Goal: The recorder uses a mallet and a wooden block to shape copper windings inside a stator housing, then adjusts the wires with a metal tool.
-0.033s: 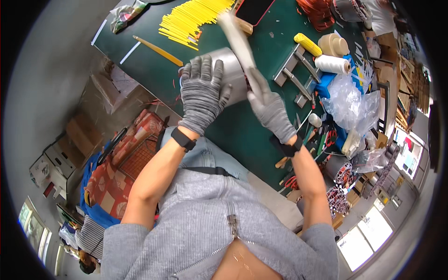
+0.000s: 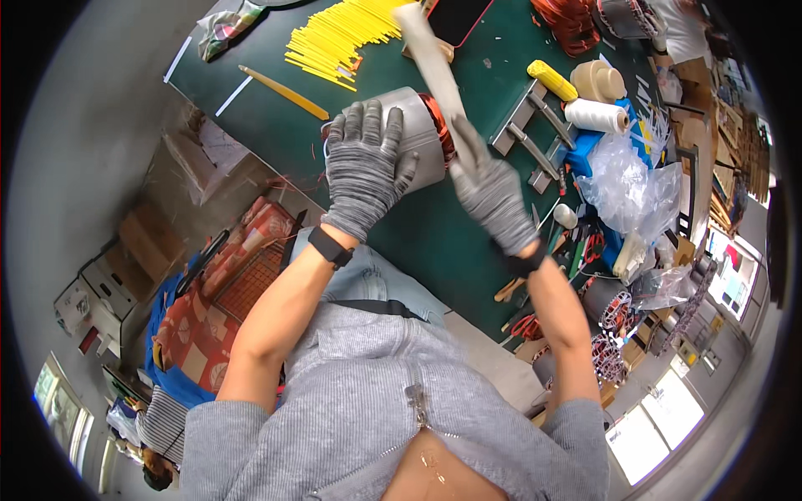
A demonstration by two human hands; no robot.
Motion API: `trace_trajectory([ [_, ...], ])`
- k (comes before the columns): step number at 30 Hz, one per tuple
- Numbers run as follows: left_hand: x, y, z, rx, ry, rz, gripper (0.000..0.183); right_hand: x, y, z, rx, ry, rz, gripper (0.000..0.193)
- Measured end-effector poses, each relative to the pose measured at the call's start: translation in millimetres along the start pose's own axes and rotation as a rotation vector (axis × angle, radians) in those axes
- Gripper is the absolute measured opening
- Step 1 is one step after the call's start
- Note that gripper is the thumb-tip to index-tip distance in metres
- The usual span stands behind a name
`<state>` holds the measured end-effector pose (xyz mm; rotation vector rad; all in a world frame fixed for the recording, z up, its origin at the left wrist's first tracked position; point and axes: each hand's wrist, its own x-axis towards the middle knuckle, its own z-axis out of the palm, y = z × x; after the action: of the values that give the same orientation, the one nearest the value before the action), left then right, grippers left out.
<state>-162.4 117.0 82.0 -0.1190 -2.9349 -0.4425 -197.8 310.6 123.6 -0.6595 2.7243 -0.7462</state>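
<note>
A grey metal motor stator (image 2: 423, 123) lies on its side on the green table, orange copper windings (image 2: 438, 129) showing at its right end. My left hand (image 2: 365, 167), in a grey striped glove, rests on its side with the fingers stretched flat and the thumb apart. My right hand (image 2: 491, 194), gloved alike, is closed around the lower end of a pale, thick bar (image 2: 433, 60). The bar slants up and to the left, close beside the windings; whether it touches them I cannot tell.
Yellow strips (image 2: 338, 37) and a pointed yellow stick (image 2: 288, 93) lie at the far left of the green table (image 2: 409, 242). To the right are a metal fixture (image 2: 530, 129), a white thread spool (image 2: 595, 115), plastic bags (image 2: 626, 179) and hand tools (image 2: 576, 250). A covered chair (image 2: 200, 317) stands left.
My right hand and the pale bar have shifted slightly right, uncovering more of the orange windings. My left hand stays on the stator, nearly unmoved.
</note>
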Motion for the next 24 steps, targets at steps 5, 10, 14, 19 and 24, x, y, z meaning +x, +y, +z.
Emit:
trace_trajectory([
  [5, 4, -4, 1, -0.04, 0.005, 0.001, 0.056, -1, -2, -16, 0.261, 0.043, 0.176, 0.054],
  [10, 25, -11, -4, -0.052, -0.063, -0.029, 0.055, -2, 6, -7, 0.077, -0.15, 0.167, 0.057],
  [14, 43, -37, 0, -0.098, -0.047, -0.042, 0.049, 11, -8, -20, 0.23, 0.274, -0.044, 0.06],
  [19, 62, -43, -3, -0.171, -0.124, -0.102, 0.043, -22, 28, 49, 0.172, 0.096, 0.211, 0.062],
  [24, 34, -19, -3, -0.027, -0.003, -0.023, 0.048, -120, 67, 60, 0.149, 0.17, 0.453, 0.067],
])
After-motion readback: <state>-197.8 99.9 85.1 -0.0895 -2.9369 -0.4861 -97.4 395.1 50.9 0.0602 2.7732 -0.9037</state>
